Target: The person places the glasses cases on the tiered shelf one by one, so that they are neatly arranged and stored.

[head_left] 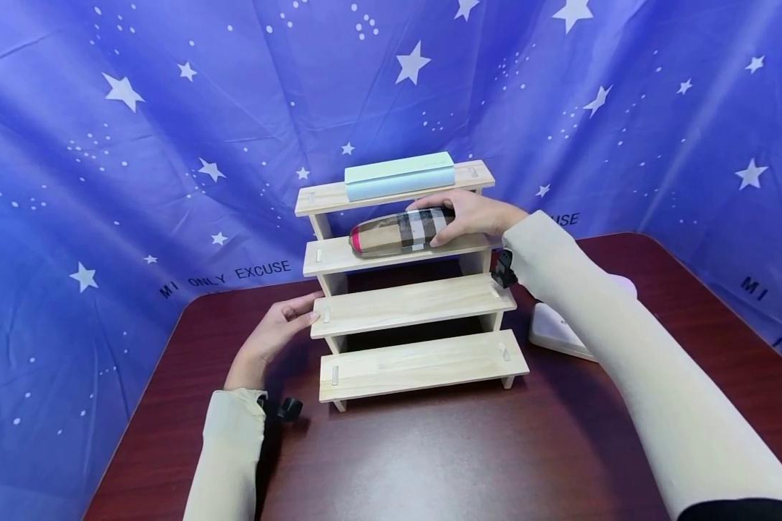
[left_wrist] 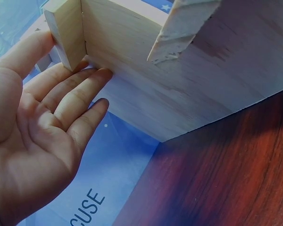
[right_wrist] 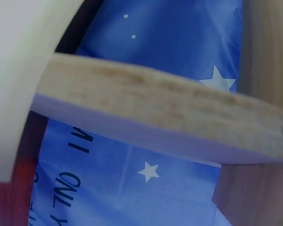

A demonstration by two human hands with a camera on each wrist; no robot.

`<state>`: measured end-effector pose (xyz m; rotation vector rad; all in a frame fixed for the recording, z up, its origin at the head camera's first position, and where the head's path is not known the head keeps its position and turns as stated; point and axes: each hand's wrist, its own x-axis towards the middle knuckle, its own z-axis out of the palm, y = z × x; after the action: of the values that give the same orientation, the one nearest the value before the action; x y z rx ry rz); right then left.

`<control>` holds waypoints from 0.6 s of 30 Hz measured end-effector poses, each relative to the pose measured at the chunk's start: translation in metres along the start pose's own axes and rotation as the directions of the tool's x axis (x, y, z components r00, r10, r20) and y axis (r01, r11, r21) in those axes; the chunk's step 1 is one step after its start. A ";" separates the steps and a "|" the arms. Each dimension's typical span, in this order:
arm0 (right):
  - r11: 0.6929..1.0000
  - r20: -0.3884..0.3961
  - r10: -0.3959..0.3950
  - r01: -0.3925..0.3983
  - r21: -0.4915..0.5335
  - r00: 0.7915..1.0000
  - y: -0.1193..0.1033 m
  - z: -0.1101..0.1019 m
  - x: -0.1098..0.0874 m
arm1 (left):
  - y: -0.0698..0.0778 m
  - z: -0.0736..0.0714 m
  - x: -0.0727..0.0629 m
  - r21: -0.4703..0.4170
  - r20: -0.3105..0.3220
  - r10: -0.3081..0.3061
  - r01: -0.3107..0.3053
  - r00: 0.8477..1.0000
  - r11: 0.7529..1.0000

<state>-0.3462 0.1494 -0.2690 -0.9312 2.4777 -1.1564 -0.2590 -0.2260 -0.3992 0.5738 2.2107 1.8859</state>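
My head camera looks forward and down at the wooden stand (head_left: 417, 365), the tabletop (head_left: 430, 463) and the curtain (head_left: 169, 145) behind. My left-wrist camera (head_left: 290, 409) looks past my left fingers (left_wrist: 80, 101) at the stand's left end, at close range. My right-wrist camera (head_left: 504, 268) faces one board edge (right_wrist: 155, 99), very near. All three views share stand, curtain and tabletop.

container (head_left: 397, 233) — tan, black and white bands, pink stripe | box (head_left: 400, 177): pale blue | backdrop (head_left: 339, 94) — blue, white stars
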 end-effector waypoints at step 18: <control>0.997 -0.001 0.020 -0.020 -0.068 1.000 0.006 -0.003 -0.015 | 0.001 0.001 -0.001 -0.014 -0.011 0.000 0.000 1.000 1.000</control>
<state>-0.3388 0.1640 -0.2717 -0.9224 2.5350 -1.0719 -0.2576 -0.2251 -0.3983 0.5623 2.2021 1.9082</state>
